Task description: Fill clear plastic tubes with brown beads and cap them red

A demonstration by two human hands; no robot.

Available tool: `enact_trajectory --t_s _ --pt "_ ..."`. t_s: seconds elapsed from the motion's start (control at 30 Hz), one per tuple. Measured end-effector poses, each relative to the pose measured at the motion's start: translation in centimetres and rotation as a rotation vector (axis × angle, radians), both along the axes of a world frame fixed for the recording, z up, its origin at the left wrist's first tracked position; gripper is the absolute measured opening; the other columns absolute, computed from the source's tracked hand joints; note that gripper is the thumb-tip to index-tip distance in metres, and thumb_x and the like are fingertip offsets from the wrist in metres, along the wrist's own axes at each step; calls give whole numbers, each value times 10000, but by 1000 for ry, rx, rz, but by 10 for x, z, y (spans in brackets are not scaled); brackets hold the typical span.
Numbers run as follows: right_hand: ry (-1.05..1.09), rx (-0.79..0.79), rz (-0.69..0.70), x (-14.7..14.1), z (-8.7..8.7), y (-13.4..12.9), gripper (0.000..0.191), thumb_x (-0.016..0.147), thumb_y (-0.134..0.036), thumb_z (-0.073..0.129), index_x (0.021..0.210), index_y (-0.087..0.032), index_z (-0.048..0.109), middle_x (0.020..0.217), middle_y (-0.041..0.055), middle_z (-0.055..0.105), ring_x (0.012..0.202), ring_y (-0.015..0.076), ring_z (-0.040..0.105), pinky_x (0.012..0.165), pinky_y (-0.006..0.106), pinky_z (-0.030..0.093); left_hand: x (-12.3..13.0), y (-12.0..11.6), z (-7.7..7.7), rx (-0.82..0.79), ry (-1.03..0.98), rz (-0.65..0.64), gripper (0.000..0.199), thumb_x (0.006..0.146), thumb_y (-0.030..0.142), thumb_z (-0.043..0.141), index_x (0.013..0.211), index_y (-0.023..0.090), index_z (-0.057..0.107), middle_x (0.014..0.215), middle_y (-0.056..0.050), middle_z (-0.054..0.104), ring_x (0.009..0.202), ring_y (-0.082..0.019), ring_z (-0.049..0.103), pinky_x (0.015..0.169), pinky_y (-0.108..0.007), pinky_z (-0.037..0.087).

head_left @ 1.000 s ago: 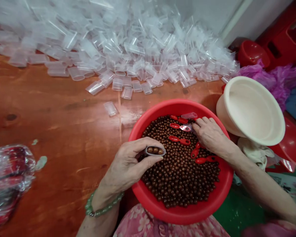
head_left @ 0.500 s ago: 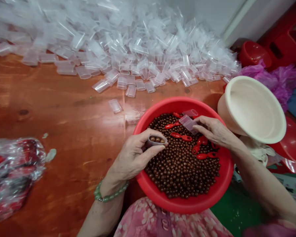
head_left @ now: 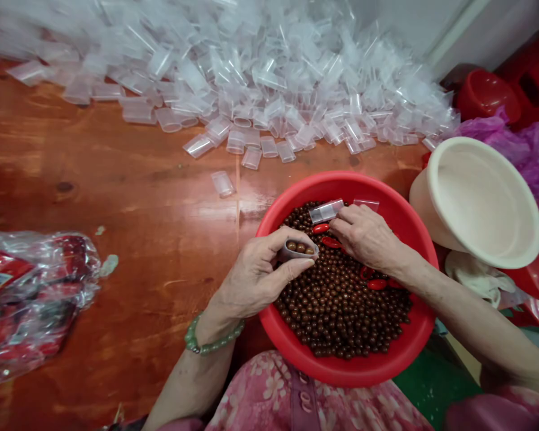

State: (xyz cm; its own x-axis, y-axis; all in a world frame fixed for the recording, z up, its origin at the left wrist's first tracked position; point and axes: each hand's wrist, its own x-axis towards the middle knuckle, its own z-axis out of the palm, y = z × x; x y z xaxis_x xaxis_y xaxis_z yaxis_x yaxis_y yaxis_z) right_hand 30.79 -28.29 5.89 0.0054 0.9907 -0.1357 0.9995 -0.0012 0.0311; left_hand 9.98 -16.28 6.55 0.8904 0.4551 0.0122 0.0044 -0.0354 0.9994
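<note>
My left hand (head_left: 265, 263) grips a clear plastic sleeve (head_left: 291, 252) with its open end up. Brown balls (head_left: 302, 247) show inside its mouth. It is held over the left rim of a red basin (head_left: 424, 317), which is filled with more brown balls (head_left: 336, 311). Inside the basin, at the far side, my right hand (head_left: 363, 236) points down with curled fingers. Its fingertips are hidden among small red plastic pieces (head_left: 321, 228). Another clear sleeve (head_left: 326, 211) lies on the balls right beside those fingers, and one more (head_left: 366, 205) is partly behind the hand.
Clear sleeves (head_left: 251, 90) lie in a big heap along the back of the wooden table (head_left: 153, 197). A single sleeve (head_left: 223, 184) is in front of it. A cream tub (head_left: 480, 197) stands close to the basin's right; a plastic bag of red packs (head_left: 36, 293) lies at left.
My right hand has moved left and curled downward among the red pieces. The sleeve that was at its fingertips is now farther left, on the balls. My left hand still holds the filled sleeve.
</note>
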Motion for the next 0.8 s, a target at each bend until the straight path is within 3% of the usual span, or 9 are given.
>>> enact_trajectory --t_s 0.1,0.23,0.4,0.47,0.6,0.7,0.8 --pt "13 -65 20 -2 -9 8 266 967 -114 453 1119 -119 672 1118 169 630 1072 290 545 915 395 411 0 0 1 -4 -8 2 78 888 230 652 931 171 679 846 -18 719 769 -141 651 730 -255 490" --pt "46 -88 -18 -2 -20 17 257 972 -111 425 1015 -86 677 1045 175 610 995 277 562 889 385 440 -1 -2 2 -31 -12 -1 80 900 218 640 956 171 673 874 -20 720 786 -139 654 748 -254 480" --pt "135 4 -34 6 -11 14 174 978 -174 481 1017 -106 637 1054 155 618 979 252 580 934 380 464 -1 1 0 -18 -28 -42 128 939 257 588 1010 174 657 907 -27 721 824 -144 656 787 -263 485" --pt "328 127 -124 11 -3 10 139 975 -233 523 1014 -140 619 986 106 642 877 216 600 831 342 498 -1 2 -1 -30 -26 -58 148 950 273 576 1034 175 648 932 -36 724 854 -152 660 817 -277 491" --pt "992 443 -393 14 8 9 184 923 -341 634 1035 -209 570 825 -3 650 666 143 603 644 274 506 2 0 -2 -183 10 -69 192 956 313 583 1067 169 644 980 -58 731 912 -163 671 866 -295 491" --pt "1414 582 -470 3 9 15 384 874 -360 707 1190 -265 509 869 -26 682 682 135 661 659 269 558 6 -4 -3 -371 -8 -73 244 929 362 631 1080 170 644 1109 -88 715 1025 -183 675 910 -304 480" --pt "1577 641 -475 -11 7 19 443 836 -377 760 1205 -297 529 859 -33 696 725 139 701 725 278 593 9 -10 -5 -465 -33 -111 269 895 393 679 1043 171 650 1187 -104 692 1112 -204 650 959 -319 455"
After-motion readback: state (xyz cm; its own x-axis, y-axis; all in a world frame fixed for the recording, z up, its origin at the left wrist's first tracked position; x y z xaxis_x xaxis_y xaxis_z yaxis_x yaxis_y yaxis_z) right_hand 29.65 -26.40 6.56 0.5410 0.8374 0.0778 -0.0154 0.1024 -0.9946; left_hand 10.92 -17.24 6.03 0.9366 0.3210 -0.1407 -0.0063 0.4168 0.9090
